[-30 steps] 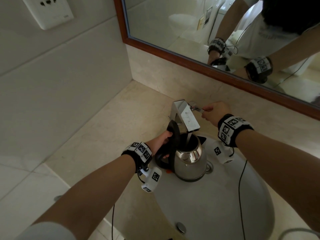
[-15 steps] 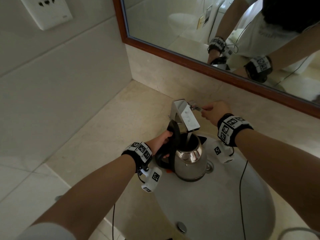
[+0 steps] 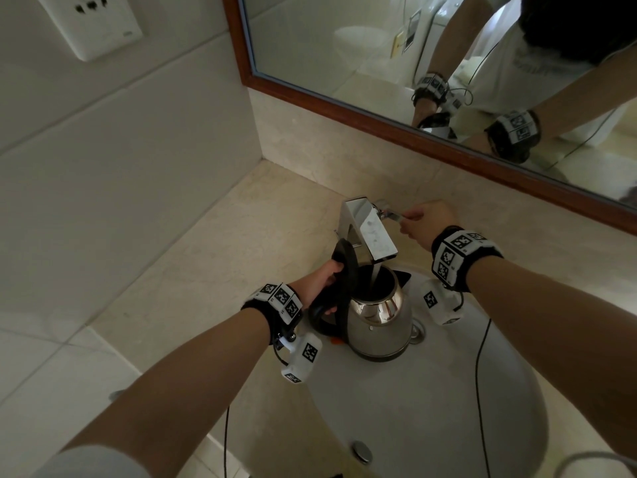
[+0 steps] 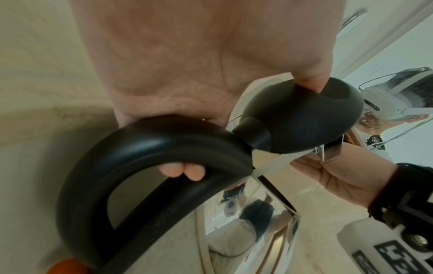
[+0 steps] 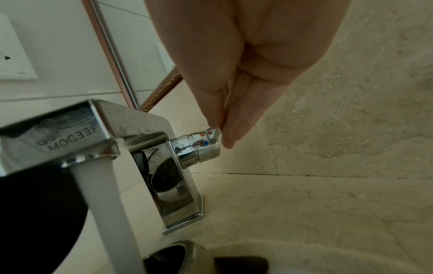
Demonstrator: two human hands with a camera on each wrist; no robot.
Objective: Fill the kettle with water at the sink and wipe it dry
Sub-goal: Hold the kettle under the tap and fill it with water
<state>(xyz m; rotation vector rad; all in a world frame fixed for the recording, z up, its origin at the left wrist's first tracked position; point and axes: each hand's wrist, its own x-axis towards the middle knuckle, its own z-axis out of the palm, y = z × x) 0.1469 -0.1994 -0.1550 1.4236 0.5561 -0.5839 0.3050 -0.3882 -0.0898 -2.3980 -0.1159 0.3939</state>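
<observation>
A steel kettle (image 3: 379,322) with its black lid (image 3: 344,267) flipped up stands in the white sink (image 3: 448,408), right under the chrome faucet (image 3: 370,232). Water (image 5: 105,194) streams from the spout into the kettle's open mouth. My left hand (image 3: 324,281) grips the black handle (image 4: 145,148), thumb pressing the raised lid (image 4: 302,118). My right hand (image 3: 424,219) pinches the faucet lever (image 3: 391,213) at the tap's right side; in the right wrist view the fingertips (image 5: 225,133) sit on the lever by its red and blue dots.
A beige stone counter (image 3: 206,270) surrounds the sink, with a wall on the left carrying a power socket (image 3: 91,25). A wood-framed mirror (image 3: 379,108) runs behind the faucet. The overflow hole (image 3: 418,331) lies beside the kettle, and a chrome knob (image 3: 362,451) is at the basin's near rim.
Both hands and the kettle stay in nearly the same place. Water can now be seen running into the kettle.
</observation>
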